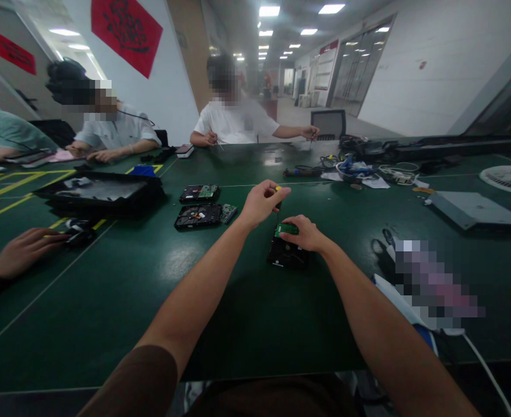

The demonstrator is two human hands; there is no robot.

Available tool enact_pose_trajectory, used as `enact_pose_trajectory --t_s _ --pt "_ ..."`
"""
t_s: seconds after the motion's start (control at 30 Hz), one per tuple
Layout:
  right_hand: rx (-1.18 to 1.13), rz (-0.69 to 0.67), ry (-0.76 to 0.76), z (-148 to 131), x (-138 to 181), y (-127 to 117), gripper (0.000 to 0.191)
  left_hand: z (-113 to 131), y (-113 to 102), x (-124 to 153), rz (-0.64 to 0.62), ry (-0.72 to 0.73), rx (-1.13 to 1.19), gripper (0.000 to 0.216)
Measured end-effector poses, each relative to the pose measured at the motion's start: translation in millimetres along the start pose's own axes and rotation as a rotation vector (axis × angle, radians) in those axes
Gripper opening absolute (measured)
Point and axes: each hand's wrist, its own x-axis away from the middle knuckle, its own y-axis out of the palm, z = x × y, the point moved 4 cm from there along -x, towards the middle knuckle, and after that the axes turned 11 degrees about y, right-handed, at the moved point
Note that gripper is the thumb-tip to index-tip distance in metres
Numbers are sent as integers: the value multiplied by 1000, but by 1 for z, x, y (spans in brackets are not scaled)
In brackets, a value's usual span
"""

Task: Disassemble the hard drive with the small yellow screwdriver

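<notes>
Green tabletop (238, 336) gleams under the ceiling lights (269, 11), with co-workers busy along its far side, and right at the near edge, look at these two hands! Left hand (266, 202) is pinched around a yellow-topped screwdriver (277, 190), shaft pointing straight down, presumably so the tip stays square to the work; whether it touches, I can't tell. Right hand (302, 233) curls over a green board (287, 229), thumb and fingers gripping it at the far end of a black hard drive (287, 256), likely to stop everything sliding. That drive lies flat, directly before the person, within easy reach of both hands. Off to the left, two more drives (199, 193) (198, 216) sit near each other, a small loose board (228, 214) beside the nearer one, seemingly parked out of the way.
</notes>
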Motion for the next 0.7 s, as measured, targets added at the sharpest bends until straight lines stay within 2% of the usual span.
enact_pose_trajectory --t_s 0.23,0.53,0.7 --pt "6 16 -13 1 0 0 51 -4 3 2 49 -68 132 38" --pt "-4 12 0 0 1 -1 51 -12 2 0 10 -165 381 40" --pt "-18 8 -3 1 1 0 51 -8 -1 -1 33 -134 264 31"
